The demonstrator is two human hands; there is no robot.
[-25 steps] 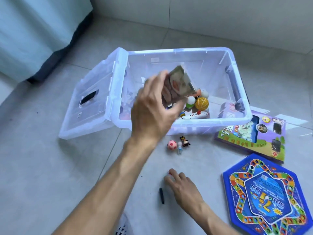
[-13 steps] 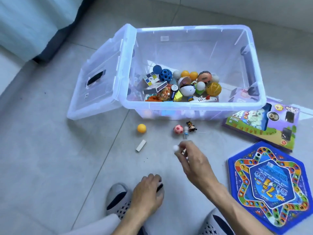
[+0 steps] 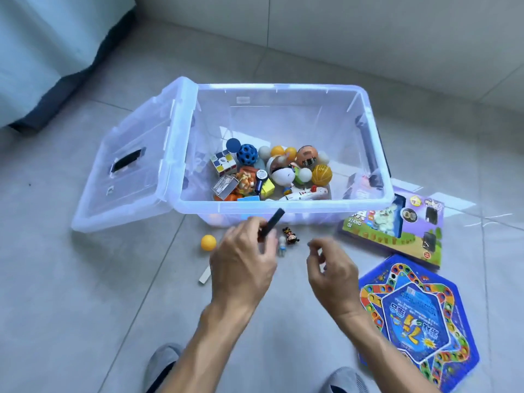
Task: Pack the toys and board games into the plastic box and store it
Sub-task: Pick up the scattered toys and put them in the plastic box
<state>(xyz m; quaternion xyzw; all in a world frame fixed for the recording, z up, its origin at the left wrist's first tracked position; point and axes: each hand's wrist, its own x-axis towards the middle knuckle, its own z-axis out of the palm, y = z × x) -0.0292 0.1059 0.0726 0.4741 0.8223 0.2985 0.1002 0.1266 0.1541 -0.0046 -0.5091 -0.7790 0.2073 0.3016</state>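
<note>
The clear plastic box (image 3: pixel 283 207) stands open on the floor, its lid (image 3: pixel 127 165) hanging to the left. Balls, a puzzle cube and a toy plane lie inside. My left hand (image 3: pixel 243 259) is just in front of the box, shut on a black stick (image 3: pixel 272 225) that points up toward the rim. My right hand (image 3: pixel 331 268) hovers beside it with fingertips pinched on a small white piece, which is blurred. Two small figures (image 3: pixel 286 239), an orange ball (image 3: pixel 208 242) and a white stick (image 3: pixel 204 275) lie on the floor. A boxed board game (image 3: pixel 397 231) and a blue hexagonal board (image 3: pixel 416 321) lie at the right.
A pale blue cloth-covered piece of furniture (image 3: pixel 42 38) fills the far left corner. A wall (image 3: pixel 368 24) runs behind the box. My grey shoes (image 3: pixel 161 364) show at the bottom edge. Grey floor tiles spread to the left of the lid.
My left hand dropped a toy into the box, came down to the floor, took the black stick and lifted it toward the box. My right hand picked up a small white piece.
</note>
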